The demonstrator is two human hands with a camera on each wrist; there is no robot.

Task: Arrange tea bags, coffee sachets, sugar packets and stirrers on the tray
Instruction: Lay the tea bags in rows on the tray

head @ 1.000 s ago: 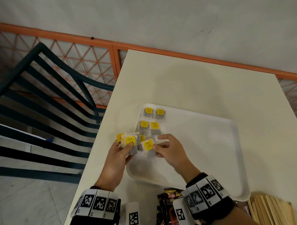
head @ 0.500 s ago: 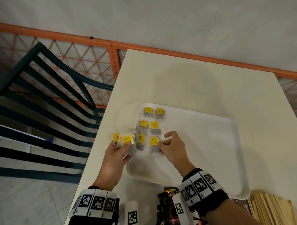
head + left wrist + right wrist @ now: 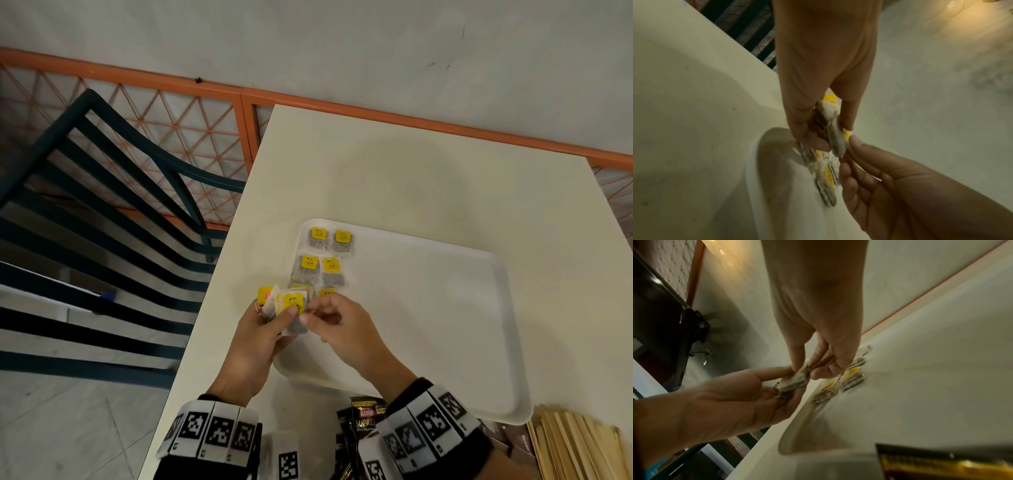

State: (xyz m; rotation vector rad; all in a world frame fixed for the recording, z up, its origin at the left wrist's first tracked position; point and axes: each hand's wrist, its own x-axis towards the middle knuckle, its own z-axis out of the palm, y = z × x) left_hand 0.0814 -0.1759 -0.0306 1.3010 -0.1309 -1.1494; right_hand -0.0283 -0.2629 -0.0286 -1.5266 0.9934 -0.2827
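Observation:
The white tray lies on the table with several yellow-tagged tea bags laid in pairs along its left side. My left hand holds a small stack of tea bags upright over the tray's left rim. My right hand meets it and pinches the front tea bag of that stack between thumb and fingers. In the right wrist view my right hand nips the grey bag. The left wrist view has my left hand around the stack, with laid tea bags below.
Black coffee sachets lie at the near table edge between my wrists. A pile of wooden stirrers sits at the near right, beside the tray's corner. A dark slatted chair stands left of the table, with an orange railing behind.
My right hand laid a tea bag in the third row on the tray, then came back left to the stack and took hold of the front bag. The left hand barely moved.

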